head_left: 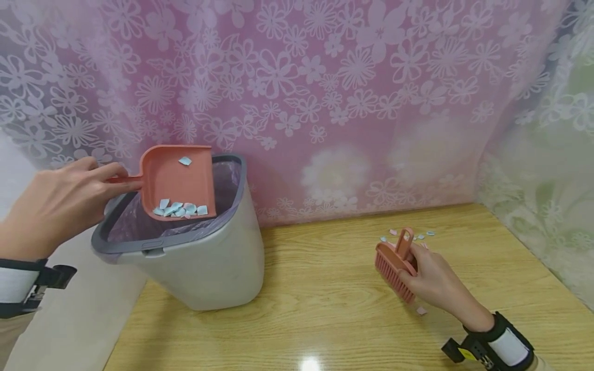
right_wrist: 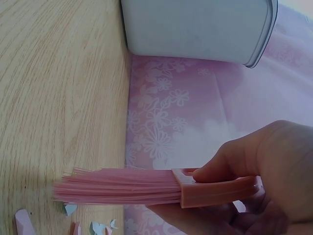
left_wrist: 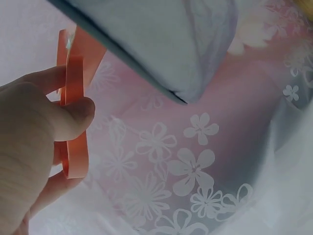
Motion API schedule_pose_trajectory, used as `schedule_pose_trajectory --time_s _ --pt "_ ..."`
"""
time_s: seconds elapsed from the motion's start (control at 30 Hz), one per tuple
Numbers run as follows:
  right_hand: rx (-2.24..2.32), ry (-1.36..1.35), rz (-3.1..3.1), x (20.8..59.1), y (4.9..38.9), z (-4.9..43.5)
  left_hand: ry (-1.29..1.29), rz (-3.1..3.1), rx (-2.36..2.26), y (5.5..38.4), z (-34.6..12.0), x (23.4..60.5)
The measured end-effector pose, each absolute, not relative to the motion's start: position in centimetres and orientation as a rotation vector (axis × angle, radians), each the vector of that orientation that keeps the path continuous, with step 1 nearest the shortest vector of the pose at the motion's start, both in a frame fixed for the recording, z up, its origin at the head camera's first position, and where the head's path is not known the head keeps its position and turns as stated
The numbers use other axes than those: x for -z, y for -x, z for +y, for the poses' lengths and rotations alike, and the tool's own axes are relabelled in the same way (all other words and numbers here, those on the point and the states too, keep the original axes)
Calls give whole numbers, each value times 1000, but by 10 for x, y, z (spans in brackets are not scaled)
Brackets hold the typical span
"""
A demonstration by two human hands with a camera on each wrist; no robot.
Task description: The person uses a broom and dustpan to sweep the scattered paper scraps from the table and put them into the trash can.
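The left hand (head_left: 69, 201) is gripping the dustpan (head_left: 178, 181) by its handle (left_wrist: 77, 159), long axis running left-to-right over the bin (head_left: 223, 273); the right hand (head_left: 435, 277) is holding the brush (head_left: 391, 264) well apart, perhaps touching the counter (head_left: 320, 293).

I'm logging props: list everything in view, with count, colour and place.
Floral cloth: count unclear, pink and pale green, behind, right
Table: 1, yellow wood, beneath
Bin: 1, pale grey, table's left
Liner: 1, purple, in bin
Dustpan: 1, coral, at bin's mouth
Pan scraps: several, mostly blue, in dustpan
Brush: 1, coral, table's right
Loose scraps: several, blue and pink, around brush
Wrist cameras: 2, black, on wrists
Sleeves: 2, beige, below wrists
Left hand: 1, gripping dustpan
Right hand: 1, gripping brush
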State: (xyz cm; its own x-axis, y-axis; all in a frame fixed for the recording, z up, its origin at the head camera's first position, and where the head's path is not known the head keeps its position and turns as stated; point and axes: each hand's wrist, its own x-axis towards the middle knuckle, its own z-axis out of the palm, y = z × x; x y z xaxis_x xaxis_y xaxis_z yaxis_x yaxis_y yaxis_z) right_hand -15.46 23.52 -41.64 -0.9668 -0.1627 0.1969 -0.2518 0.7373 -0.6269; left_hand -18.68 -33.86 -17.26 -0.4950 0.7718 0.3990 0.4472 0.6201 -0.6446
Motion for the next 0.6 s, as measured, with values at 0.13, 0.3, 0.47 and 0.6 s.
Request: schedule_pose_trajectory --time_s 0.13,0.3,0.47,0.6 --pt "-1041 -331 -2808 416 155 236 949 -2142 -679 186 -337 173" --pt "-1055 -323 -2813 416 154 236 964 -2104 -763 184 -334 174" --pt "-1052 -317 -2813 416 155 236 1012 -2056 -803 183 -326 175" --pt "-1044 -328 -2804 417 155 236 1046 -2039 -866 184 -319 175"
